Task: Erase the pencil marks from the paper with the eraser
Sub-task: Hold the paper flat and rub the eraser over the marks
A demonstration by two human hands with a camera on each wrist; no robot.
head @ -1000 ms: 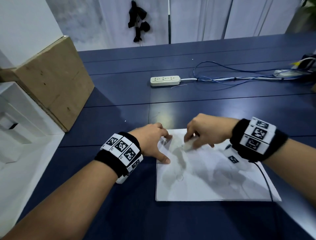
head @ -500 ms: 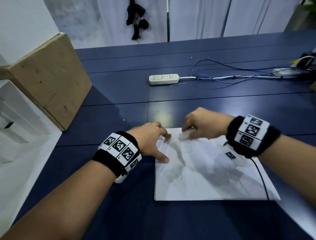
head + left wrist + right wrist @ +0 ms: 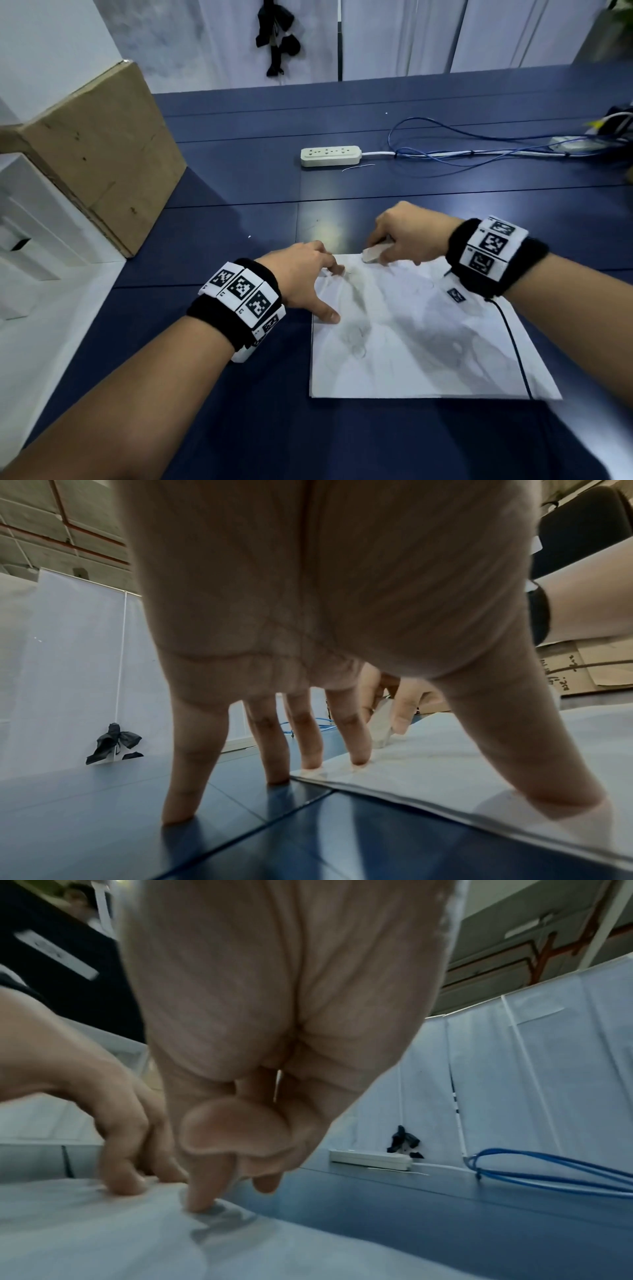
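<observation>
Under the right hand (image 3: 407, 236), at the far edge of the paper (image 3: 421, 342): eraser (image 3: 374, 254), pinched between thumb and curled fingers, tip down on the sheet right where sheet meets bench (image 3: 239, 428). Just beside it, toward the left hand (image 3: 301, 281): fingers straight and spread, holding nothing, thumb and two fingertips pressing the paper's near-left corner zone, the other two planted on the bench off the edge, as the left wrist view shows. Between the two hands and back toward the left thumb: faint grey pencil marks (image 3: 356, 329), apparently not yet rubbed out, so likely a good part of the job left.

Likely trouble from here:
- Rubbing so close to the far edge, and stroking outward past it, could carry the eraser off onto the bench, or catch the edge and fold it.
- Pinned only on the left side; right half and near edge free. A hard pull toward the body could buckle or crease the already wrinkled sheet, even tear it.
- Left fingertips close to the eraser's path; a long stroke could bump them and shift the hold.
- Wrist cable (image 3: 513, 346) lying across the paper under the right forearm; could drag the sheet.
- Smudged grey patches could spread rather than lift under heavy pressure.
</observation>
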